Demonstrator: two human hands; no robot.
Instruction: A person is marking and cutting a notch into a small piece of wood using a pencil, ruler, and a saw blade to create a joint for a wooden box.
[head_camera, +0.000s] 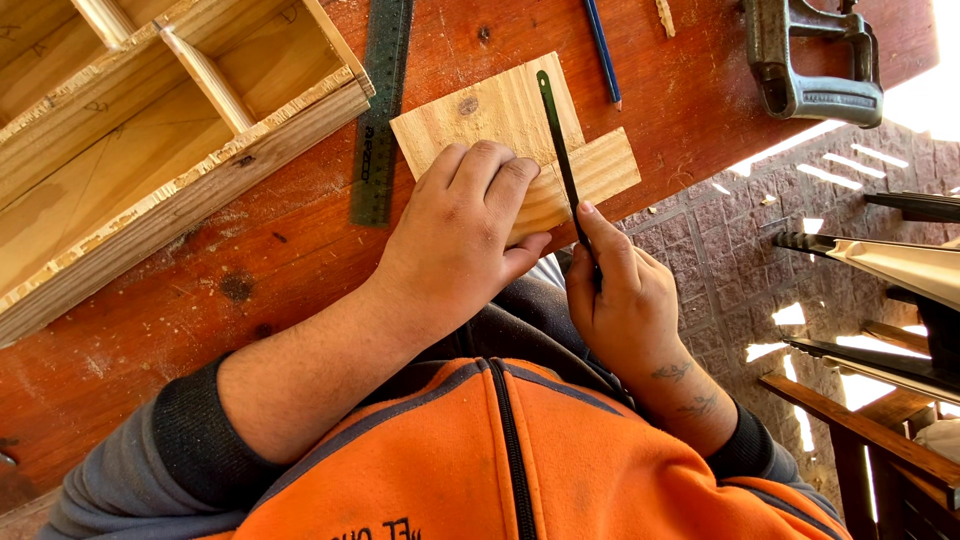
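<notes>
The left hand (465, 225) lies flat, fingers spread, pressing a pale wood piece (505, 125) on the red surface (300, 270). The right hand (615, 300) has its grip closed around a thin dark blade (557, 130) lying across the wood. A wooden crate (150, 130) with dividers sits nearby, beside a green ruler (380, 110).

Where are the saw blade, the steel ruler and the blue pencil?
saw blade (556, 140), head view, mid-length over the wood.
steel ruler (381, 110), head view, middle of its strip.
blue pencil (602, 50), head view, on its shaft.
</notes>
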